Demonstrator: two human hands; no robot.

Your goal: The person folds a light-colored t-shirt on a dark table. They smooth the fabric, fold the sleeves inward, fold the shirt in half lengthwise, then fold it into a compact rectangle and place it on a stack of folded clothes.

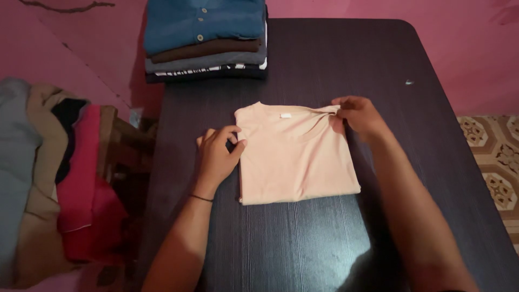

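Your folded peach shirt lies flat in the middle of the dark table. Your left hand rests at its left edge, grip narrow, thumb and fingers pinching the fabric. Your right hand pinches the far right corner, bunching it. Farther off, a stack of folded clothes sits at the far left.

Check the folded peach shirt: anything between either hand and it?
Nothing visible. The left hand pinches the peach shirt at its left edge; the right hand grips its upper right corner. The stack of folded clothes sits apart, farther back.
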